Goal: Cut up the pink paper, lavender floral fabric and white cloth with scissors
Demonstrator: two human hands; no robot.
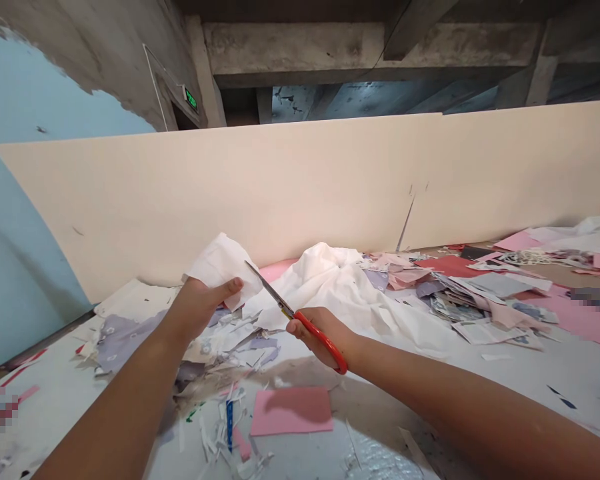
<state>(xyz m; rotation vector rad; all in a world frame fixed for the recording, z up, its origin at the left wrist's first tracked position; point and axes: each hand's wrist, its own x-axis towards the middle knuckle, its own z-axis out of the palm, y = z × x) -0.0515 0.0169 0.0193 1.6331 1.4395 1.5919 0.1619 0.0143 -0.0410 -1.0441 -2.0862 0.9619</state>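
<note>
My left hand (205, 300) is closed on a piece of white cloth (223, 260), its thumb lying across the front and the cloth standing up above the fingers. In my right hand (325, 333) is a pair of scissors (325, 343) with red handles. Their blades point up and left, and the tip is at the right edge of the held cloth. Whether the blades are apart cannot be made out clearly. A larger crumpled white cloth (330, 283) lies on the table just behind the scissors.
A pink rectangular sheet (291, 410) lies in front of my hands, beside a blue strip (229, 425). Paper and fabric scraps (130, 337) are heaped at left, with more scraps (490, 300) at right. A cream board (280, 180) stands along the table's back.
</note>
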